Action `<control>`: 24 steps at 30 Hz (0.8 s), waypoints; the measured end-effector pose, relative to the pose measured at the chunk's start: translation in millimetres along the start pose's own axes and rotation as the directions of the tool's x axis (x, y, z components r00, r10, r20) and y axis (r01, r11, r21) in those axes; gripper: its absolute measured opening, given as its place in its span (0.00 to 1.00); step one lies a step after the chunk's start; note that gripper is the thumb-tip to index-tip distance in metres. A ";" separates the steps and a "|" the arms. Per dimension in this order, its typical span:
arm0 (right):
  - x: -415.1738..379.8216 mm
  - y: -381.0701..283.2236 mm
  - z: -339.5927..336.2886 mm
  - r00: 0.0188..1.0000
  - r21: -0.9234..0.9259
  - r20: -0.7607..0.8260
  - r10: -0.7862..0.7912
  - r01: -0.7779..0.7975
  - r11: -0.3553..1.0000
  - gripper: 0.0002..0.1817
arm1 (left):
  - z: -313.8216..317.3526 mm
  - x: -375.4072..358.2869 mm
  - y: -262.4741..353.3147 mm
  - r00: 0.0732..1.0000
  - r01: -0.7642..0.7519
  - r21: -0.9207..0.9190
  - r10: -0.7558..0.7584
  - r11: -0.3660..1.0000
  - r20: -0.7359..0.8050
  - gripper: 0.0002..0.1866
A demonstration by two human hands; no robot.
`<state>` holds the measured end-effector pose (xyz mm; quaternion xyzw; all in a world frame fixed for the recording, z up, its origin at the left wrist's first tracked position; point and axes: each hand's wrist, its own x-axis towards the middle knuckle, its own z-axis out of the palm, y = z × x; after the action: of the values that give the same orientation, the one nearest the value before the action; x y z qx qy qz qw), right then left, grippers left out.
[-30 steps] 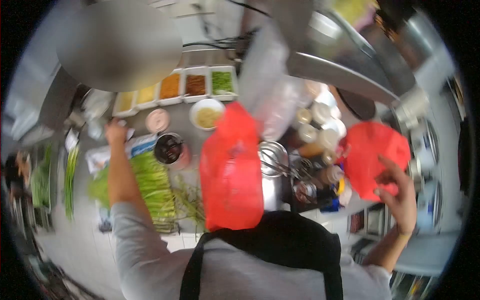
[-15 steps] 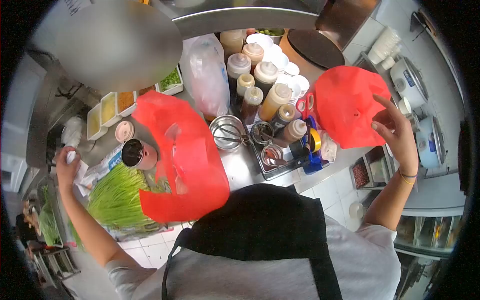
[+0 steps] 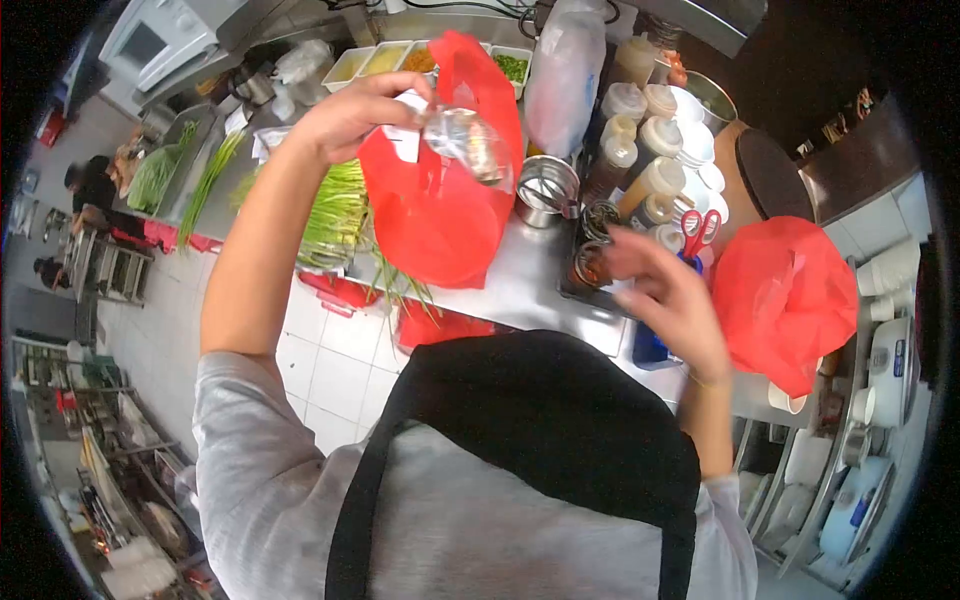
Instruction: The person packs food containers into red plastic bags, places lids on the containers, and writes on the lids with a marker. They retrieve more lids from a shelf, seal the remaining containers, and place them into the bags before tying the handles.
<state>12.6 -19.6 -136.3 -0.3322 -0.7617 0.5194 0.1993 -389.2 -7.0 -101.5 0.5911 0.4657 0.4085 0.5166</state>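
Observation:
My left hand [image 3: 365, 112] is closed on a small white paper slip [image 3: 408, 128], held over the left red bag [image 3: 440, 235]. A clear plastic-covered container [image 3: 470, 145] shows in that bag's mouth. My right hand [image 3: 672, 290], slightly blurred, reaches over the counter's front edge with thumb and fingers apart and nothing visible in them. Closest to it are a small jar of dark contents [image 3: 590, 265] and a blue holder [image 3: 655, 345] with red-handled scissors [image 3: 700, 232]. To its right sits a second red bag [image 3: 785, 300], bunched at the top.
Green stalks [image 3: 335, 215] lie left of the bag. A metal cup [image 3: 547, 190], a white plastic bag [image 3: 565, 80], several sauce bottles [image 3: 655, 180] and stacked white bowls [image 3: 692, 130] fill the counter. Trays of chopped toppings [image 3: 512, 66] line the back. Other people [image 3: 95, 195] stand far left.
My left hand has carried the paper slip from the left side to the left red bag. My right hand has left the right red bag and moved inward. The view has turned.

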 end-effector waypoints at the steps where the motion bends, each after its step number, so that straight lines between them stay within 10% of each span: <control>1: 18.0 -5.2 16.2 0.993 0.095 -0.045 -0.108 0.112 0.989 0.37 | 12.7 -1.9 6.8 1.000 0.028 -0.018 -0.028 0.999 0.011 0.11; 4: 61.5 -0.8 53.3 0.965 0.488 -0.139 -0.224 0.263 0.832 0.38 | 58.2 -1.4 19.0 0.992 0.120 -0.110 -0.115 0.987 0.058 0.13; 6: 58.2 11.8 62.3 0.981 0.609 -0.124 -0.146 0.192 0.770 0.32 | 99.3 -15.7 36.6 0.975 0.223 0.166 -0.220 0.961 -0.036 0.13; 8: 48.9 25.3 67.6 0.997 0.748 -0.054 -0.057 0.078 0.659 0.25 | 128.8 -34.1 18.2 0.950 -0.256 0.704 0.307 0.662 0.057 0.17; 16: -9.6 108.6 101.3 0.835 0.817 0.404 0.374 -0.513 0.262 0.18 | 234.8 -108.0 -68.3 0.934 0.029 0.523 0.163 0.852 -0.318 0.24; 24: 0.3 145.4 123.2 0.885 0.927 0.185 0.427 -0.302 0.222 0.22 | 260.8 -94.7 -195.9 0.703 0.183 0.355 0.131 0.917 -0.699 0.21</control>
<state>-24.0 -65.7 -317.5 -0.3501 -0.2054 0.8739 0.2675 -185.0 -152.7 -330.4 0.4732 0.7097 0.4930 0.1713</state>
